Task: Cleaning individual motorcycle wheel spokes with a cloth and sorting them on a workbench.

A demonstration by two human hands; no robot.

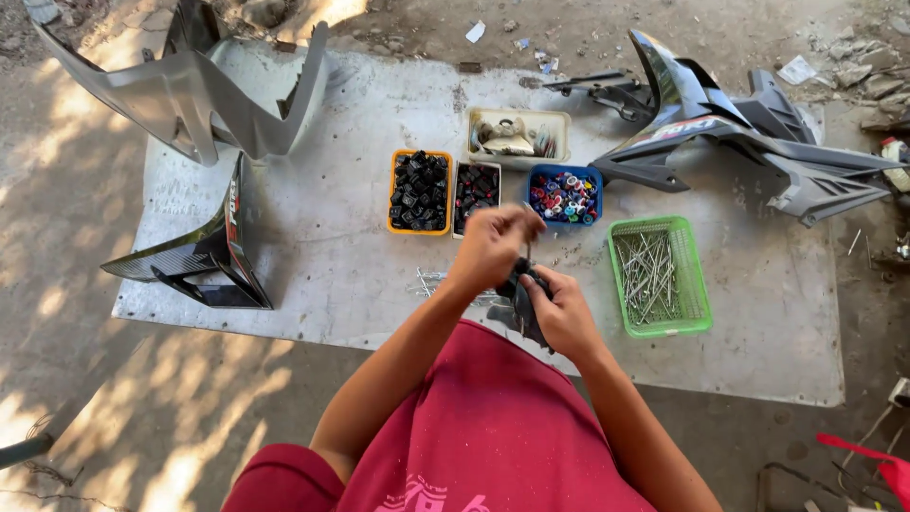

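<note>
Both hands work low over the grey sheet [360, 275]: right hand [561, 313] wraps a small black part [524, 289], left hand [493, 245] pinches a thin pin into it — a slip could drop it among loose pins [431, 281].

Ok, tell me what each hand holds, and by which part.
Right hand grips a small black part around its lower end. Left hand pinches something thin at the part's top; what it is cannot be told.

black part [527, 305] mostly hidden by right hand [562, 313]
</note>
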